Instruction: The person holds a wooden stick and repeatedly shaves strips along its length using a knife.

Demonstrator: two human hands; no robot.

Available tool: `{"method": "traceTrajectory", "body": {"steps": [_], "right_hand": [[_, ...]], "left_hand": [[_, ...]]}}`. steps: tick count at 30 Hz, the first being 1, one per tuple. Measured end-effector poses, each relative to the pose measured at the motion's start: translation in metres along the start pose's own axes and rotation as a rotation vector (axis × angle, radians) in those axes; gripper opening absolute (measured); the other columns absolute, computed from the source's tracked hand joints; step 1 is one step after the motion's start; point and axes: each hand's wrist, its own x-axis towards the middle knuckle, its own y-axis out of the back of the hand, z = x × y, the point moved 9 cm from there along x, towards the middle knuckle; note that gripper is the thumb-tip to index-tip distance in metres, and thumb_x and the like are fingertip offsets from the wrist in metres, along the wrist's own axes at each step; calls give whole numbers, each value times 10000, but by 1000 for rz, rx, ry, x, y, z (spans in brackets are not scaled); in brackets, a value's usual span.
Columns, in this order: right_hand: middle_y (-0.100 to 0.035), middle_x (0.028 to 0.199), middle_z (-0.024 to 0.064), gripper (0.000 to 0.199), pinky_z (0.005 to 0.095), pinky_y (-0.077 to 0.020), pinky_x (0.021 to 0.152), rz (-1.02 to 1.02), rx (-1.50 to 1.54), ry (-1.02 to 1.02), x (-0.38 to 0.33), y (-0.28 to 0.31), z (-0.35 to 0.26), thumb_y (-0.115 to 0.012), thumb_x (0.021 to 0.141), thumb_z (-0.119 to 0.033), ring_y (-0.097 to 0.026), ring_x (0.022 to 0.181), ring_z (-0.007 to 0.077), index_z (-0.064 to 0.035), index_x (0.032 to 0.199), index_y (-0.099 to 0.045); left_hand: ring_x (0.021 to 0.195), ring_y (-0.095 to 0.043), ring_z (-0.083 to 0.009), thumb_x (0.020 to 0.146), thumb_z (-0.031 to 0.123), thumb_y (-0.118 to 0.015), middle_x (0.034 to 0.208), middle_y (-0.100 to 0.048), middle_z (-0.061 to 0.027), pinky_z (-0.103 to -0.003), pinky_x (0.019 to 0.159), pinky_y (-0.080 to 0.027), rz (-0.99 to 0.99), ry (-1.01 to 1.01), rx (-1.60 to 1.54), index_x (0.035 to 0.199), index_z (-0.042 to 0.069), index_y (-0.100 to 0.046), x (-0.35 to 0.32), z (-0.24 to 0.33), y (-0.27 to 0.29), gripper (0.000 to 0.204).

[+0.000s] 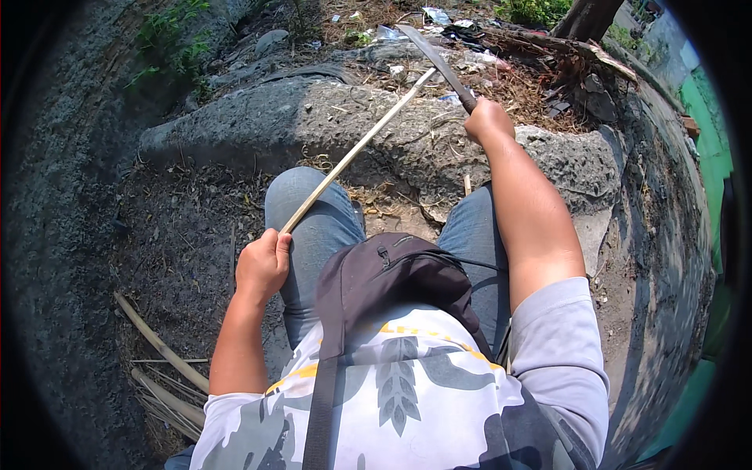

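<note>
My left hand [262, 265] is closed around the near end of a long pale wooden stick [356, 150], which slants up and to the right over my left knee. In my closed right hand [489, 123] is the handle of a machete [435, 61] with a slightly curved dark blade, pointing up and to the left. The stick's far end lies close to the blade's edge; I cannot tell whether they touch. My right arm is stretched out farther than the left.
A rough concrete ledge [376, 110] runs across in front of my knees. Beyond it lie dry litter [517, 98] and a tree trunk [583, 19]. Several cut branches [160, 345] lie on the ground at my left. A dark bag [392, 278] rests on my lap.
</note>
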Motion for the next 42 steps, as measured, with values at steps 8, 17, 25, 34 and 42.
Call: {"method": "traceTrajectory", "body": {"steps": [8, 17, 25, 34, 42], "right_hand": [[-758, 898, 133, 376, 366, -570, 698, -120, 649, -177, 63, -58, 70, -794, 814, -303, -745, 761, 230, 2, 1031, -750], [-736, 827, 85, 336, 378, -538, 727, 164, 863, 218, 28, 6, 17, -811, 824, -344, -692, 758, 210, -55, 976, -732], [-756, 945, 173, 247, 504, -563, 814, 323, 351, 490, -32, 56, -27, -738, 892, -307, -723, 943, 401, -128, 1053, -683], [-729, 890, 109, 152, 505, -583, 734, 173, -26, 895, -79, 20, -98, -712, 819, -200, -725, 870, 366, -164, 953, -650], [-746, 981, 150, 228, 489, -566, 878, -79, -39, 709, -54, -3, -77, -733, 832, -198, -720, 1026, 342, -166, 1056, -710]], "left_hand": [[651, -614, -481, 1090, 371, -530, 679, -611, -234, -531, 582, -460, 71, -14, -55, 827, 27, -520, -5, -1, 0, 433], [663, -647, -455, 1072, 382, -568, 688, -639, -214, -511, 585, -481, 117, 17, -29, 841, 41, -557, -13, 0, 2, 412], [714, -679, -385, 1007, 303, -669, 781, -686, -196, -449, 648, -511, 84, 81, -50, 972, 18, -657, -10, 8, 22, 287], [836, -690, -435, 1027, 190, -622, 909, -710, -228, -502, 721, -524, 17, 79, -9, 1092, 25, -620, -6, 8, 21, 177], [828, -688, -456, 1023, 169, -609, 919, -715, -203, -543, 699, -527, 119, 3, 158, 1096, 66, -587, -17, 12, 14, 128]]}}
